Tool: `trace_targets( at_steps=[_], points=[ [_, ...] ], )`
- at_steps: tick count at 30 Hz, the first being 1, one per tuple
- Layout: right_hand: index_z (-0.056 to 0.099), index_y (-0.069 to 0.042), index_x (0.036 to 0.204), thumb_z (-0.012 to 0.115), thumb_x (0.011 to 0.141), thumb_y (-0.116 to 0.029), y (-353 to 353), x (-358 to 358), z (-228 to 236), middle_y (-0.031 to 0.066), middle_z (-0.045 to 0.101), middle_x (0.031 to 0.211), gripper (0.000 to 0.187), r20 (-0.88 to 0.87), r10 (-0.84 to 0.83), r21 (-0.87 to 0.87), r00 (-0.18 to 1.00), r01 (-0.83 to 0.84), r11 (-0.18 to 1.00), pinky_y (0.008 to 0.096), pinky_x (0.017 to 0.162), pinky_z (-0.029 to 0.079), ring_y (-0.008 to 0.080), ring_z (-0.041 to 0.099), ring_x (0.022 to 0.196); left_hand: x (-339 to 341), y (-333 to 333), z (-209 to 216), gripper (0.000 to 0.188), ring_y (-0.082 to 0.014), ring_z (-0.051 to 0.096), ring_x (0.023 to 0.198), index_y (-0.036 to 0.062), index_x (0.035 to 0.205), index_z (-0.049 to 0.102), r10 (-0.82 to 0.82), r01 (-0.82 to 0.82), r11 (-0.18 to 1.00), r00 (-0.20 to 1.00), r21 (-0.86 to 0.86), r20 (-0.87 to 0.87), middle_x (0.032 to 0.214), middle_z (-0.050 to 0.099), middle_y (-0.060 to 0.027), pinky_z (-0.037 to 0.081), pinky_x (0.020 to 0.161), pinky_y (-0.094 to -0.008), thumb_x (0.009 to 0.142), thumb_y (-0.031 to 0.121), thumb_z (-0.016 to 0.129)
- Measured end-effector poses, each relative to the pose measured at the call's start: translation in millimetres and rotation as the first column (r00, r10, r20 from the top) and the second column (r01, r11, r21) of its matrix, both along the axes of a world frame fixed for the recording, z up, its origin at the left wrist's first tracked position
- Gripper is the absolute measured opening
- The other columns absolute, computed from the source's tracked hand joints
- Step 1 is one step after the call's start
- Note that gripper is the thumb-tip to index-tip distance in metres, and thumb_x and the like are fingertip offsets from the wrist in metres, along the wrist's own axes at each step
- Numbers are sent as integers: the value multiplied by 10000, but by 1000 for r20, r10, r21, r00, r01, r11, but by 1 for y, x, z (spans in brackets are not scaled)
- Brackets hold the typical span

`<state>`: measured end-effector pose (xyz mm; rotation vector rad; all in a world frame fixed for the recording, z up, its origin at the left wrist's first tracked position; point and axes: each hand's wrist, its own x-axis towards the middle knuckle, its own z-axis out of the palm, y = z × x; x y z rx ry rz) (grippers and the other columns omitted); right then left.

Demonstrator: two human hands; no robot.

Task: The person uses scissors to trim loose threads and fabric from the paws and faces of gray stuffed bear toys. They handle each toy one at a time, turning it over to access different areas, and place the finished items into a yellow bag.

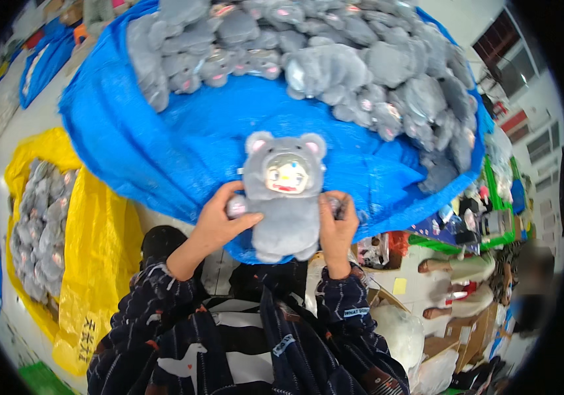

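Between my two hands is a grey plush bear toy (286,224), upright and front side up, with round pink-lined ears and a printed cartoon face. My left hand (219,217) grips its left edge by the arm, thumb lying on the belly. On the other side my right hand (338,224) pinches the toy's other arm, the fingers mostly behind it. The toy is held over the near edge of a large blue woven sheet (196,151). Farther back on that sheet lies a heap of similar grey plush toys (328,69).
At the left stands a yellow sack (101,257) with more grey plush toys (39,230) inside. Cardboard boxes (473,336) and a white plastic bag (400,332) sit at lower right. Green crates (499,230) hold mixed goods. Another person's legs (459,266) show at right.
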<state>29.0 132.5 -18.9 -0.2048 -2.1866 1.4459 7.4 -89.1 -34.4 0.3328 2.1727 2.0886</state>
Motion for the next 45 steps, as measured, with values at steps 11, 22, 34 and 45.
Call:
trace_targets(
  at_steps=[11, 22, 34, 45],
  points=[
    [601, -1, 1023, 666, 841, -101, 17, -7, 7, 152, 626, 886, 219, -92, -55, 369, 994, 86, 925, 325, 683, 486, 240, 613, 774, 0, -6, -1, 333, -105, 566, 922, 18, 1168, 538, -91, -66, 857, 957, 512, 276, 1030, 595, -34, 471, 816, -255, 852, 25, 642],
    [624, -76, 1107, 714, 769, -179, -53, 3, 56, 81, 581, 881, 364, -42, 418, 646, 907, -295, 704, 357, 601, 497, 259, 611, 696, 4, -1, 8, 426, -107, 564, 996, -13, 1255, 509, -39, -28, 869, 991, 493, 125, 1125, 598, -55, 465, 873, -260, 855, 41, 646],
    [659, -62, 1073, 689, 812, -121, -32, -1, 53, 106, 618, 860, 269, -26, 152, 470, 988, -122, 874, 346, 569, 494, 263, 633, 693, 3, 0, 0, 332, -108, 587, 911, -16, 1189, 544, 9, -107, 885, 977, 452, 215, 1035, 622, -53, 491, 810, -260, 876, 66, 620],
    [636, 16, 1059, 681, 851, -210, 38, -2, 5, 71, 622, 775, 310, -25, -33, 205, 999, 37, 978, 278, 547, 434, 138, 545, 606, -6, -10, -5, 314, -142, 576, 907, 43, 1157, 453, -42, -126, 875, 942, 467, 332, 1060, 554, -69, 508, 773, -306, 880, 97, 589]
  ],
)
